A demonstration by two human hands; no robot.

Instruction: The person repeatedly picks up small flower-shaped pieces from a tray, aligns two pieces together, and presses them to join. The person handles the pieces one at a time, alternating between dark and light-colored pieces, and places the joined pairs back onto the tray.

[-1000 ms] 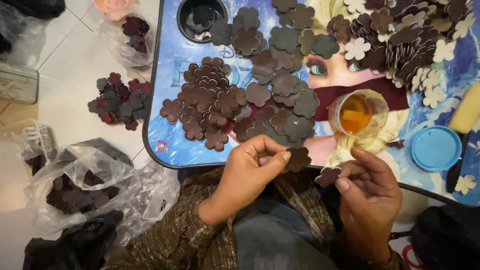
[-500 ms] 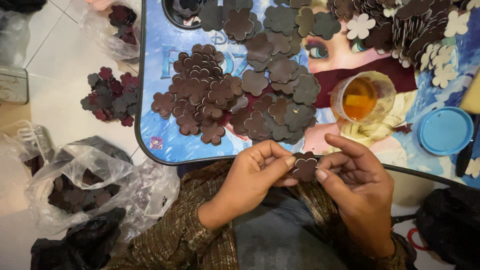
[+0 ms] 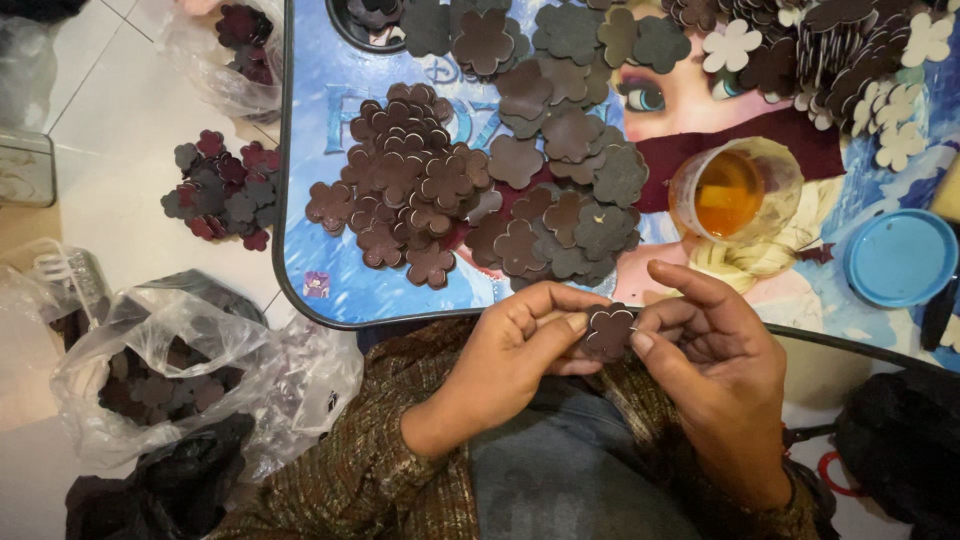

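Seemingly glued brown flower cutout (image 3: 608,331) between both hands' fingers (image 3: 560,325)

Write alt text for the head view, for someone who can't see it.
Both hands, left hand and right hand, pinch one dark brown flower-shaped cutout between fingertips above the lap. Ahead, a blue cartoon-printed tray table holds a pile of brown flower cutouts and a clear plastic cup of amber liquid.

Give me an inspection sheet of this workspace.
Surface: printed tray table over a tiled floor.
Job's things: brown flower cutout pinched between left hand and right hand; brown pile on the table.
Clutter: glue cup, blue lid, white flowers.
Grip: both hands shut on the cutout.
Cables: nothing seen.
Surroundings: plastic bag of cutouts, loose floor pile.
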